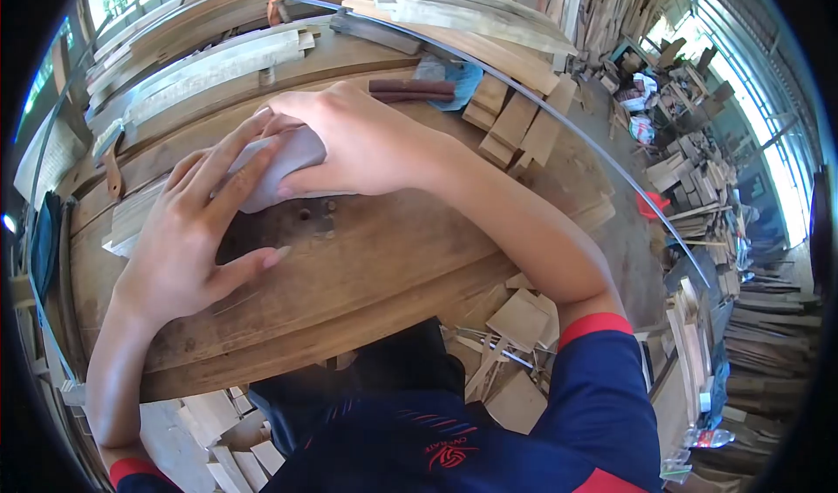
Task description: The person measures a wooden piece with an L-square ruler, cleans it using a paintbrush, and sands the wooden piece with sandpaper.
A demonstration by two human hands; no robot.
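A pale grey-white sheet or pad, curved over, lies between my two hands above the wooden bench. My right hand grips it, with the thumb along its near edge and the fingers bent over its far side. My left hand rests its fingertips on the left end of the sheet, with its fingers spread and its thumb held apart over the bench. Beneath the hands a light wooden piece shows at the left; the rest of it is mostly hidden.
Stacked boards line the bench's far side. Dark reddish sticks, a blue cloth and short wood blocks lie beyond my right hand. A brush is at the left. A blue-grey hose arcs across. Wood scraps lie below.
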